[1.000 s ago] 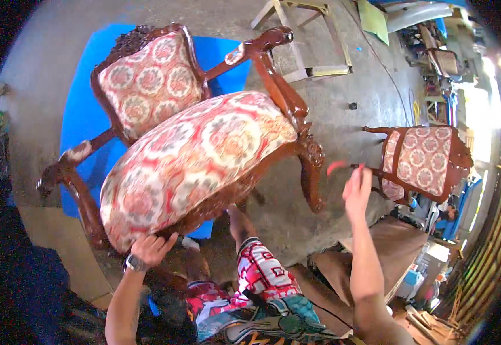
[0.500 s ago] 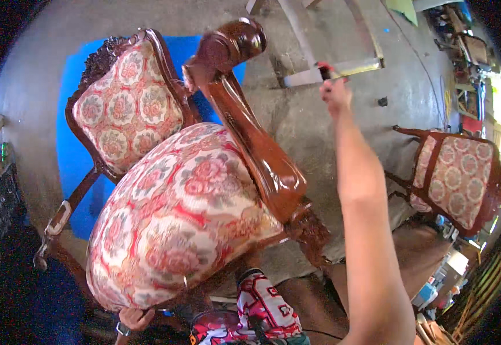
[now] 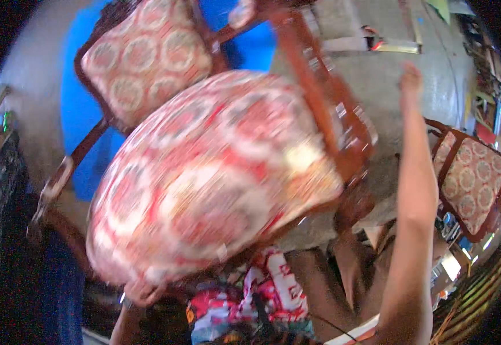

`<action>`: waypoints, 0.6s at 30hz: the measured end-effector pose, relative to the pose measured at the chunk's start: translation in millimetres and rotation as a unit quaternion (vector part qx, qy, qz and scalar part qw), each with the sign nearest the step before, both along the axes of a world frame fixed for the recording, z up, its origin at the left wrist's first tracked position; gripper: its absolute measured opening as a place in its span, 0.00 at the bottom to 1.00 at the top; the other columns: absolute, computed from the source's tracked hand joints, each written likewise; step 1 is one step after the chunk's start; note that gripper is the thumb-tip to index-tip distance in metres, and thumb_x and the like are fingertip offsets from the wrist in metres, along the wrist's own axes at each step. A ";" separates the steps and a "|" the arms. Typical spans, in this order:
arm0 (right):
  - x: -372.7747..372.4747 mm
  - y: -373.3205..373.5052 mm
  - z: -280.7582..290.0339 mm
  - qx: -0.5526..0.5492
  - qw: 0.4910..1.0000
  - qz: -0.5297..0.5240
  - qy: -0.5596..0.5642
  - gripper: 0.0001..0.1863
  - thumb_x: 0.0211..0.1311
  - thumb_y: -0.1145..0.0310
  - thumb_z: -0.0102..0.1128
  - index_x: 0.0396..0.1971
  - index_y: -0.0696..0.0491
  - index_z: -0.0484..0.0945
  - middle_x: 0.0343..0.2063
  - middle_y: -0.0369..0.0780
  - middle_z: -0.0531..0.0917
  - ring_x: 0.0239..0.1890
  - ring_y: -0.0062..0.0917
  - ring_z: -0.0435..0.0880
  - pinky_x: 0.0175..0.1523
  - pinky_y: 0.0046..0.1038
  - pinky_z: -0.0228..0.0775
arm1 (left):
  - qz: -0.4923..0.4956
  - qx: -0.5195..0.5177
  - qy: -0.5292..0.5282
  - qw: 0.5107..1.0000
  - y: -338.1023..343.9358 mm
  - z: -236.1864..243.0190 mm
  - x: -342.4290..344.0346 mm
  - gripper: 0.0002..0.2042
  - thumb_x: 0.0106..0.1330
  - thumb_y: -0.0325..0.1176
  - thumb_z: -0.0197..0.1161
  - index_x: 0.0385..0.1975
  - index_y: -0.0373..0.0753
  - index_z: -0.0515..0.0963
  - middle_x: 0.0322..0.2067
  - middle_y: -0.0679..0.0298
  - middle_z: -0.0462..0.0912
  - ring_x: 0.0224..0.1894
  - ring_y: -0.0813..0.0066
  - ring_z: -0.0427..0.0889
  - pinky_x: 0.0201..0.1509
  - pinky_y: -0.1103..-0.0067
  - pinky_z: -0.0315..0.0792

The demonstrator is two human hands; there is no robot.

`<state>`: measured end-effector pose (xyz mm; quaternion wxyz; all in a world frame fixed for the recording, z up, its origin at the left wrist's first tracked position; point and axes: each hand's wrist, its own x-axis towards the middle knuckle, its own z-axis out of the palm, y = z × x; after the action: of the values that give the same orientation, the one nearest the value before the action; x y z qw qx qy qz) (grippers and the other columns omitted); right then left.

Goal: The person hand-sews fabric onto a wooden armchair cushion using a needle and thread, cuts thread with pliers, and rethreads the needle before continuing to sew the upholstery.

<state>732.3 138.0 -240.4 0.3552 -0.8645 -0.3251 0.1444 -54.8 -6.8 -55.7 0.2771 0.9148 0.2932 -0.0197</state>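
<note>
A dark carved wooden armchair with a padded floral seat (image 3: 204,190) fills the middle, tilted in front of me. Its seat is blurred. At the seat's lower left edge, my left hand (image 3: 141,291) is closed around the rim, its fingers partly hidden. My right hand (image 3: 410,83) is stretched out beyond the glossy wooden arm (image 3: 325,86), apart from the chair. Motion smears its fingers, and no object shows in it. Farther off, a small red and black object, perhaps a hand tool (image 3: 371,40), rests at a pale wooden bar (image 3: 397,47).
The chair's floral backrest (image 3: 147,54) stands over a blue sheet (image 3: 77,75) on the concrete floor. Another floral chair (image 3: 472,178) is at the right, with assorted items below it. A dark object (image 3: 3,190) is at the far left.
My right hand has let go of the red and black object and drawn away to the right. The chair appears larger and shifted as the view moved. My left hand stays on the seat edge.
</note>
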 end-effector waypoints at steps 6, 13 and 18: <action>-246.8 -102.4 207.6 0.090 0.994 -0.051 0.029 0.18 0.66 0.58 0.49 0.47 0.56 0.70 0.41 0.38 0.78 0.37 0.20 0.75 0.41 0.24 0.67 | -0.058 0.130 -0.123 0.982 -12.8 -18.6 -9.5 0.26 0.38 0.31 0.56 0.45 0.48 0.77 0.14 0.77 0.60 0.16 0.84 0.61 0.16 0.83 0.54; -473.1 -170.5 251.1 0.002 0.975 0.069 0.210 0.13 0.63 0.65 0.55 0.42 0.57 0.73 0.32 0.37 0.80 0.30 0.19 0.79 0.33 0.19 0.71 | -0.009 0.107 -0.213 0.971 -14.1 -19.6 -23.8 0.20 0.44 0.27 0.58 0.41 0.46 0.77 0.14 0.73 0.65 0.17 0.76 0.68 0.21 0.77 0.63; -491.9 -142.3 212.2 -0.144 0.985 0.064 0.077 0.17 0.58 0.57 0.58 0.31 0.59 0.77 0.25 0.45 0.81 0.29 0.26 0.82 0.35 0.28 0.71 | -0.006 0.135 -0.214 0.967 -21.6 -21.1 -21.0 0.18 0.45 0.27 0.59 0.40 0.46 0.76 0.16 0.72 0.67 0.19 0.75 0.71 0.23 0.77 0.65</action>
<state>240.4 -4.3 -28.2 0.2408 -0.8705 -0.3270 0.2780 -75.8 -28.4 -76.7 0.2070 0.9284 0.2212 0.2151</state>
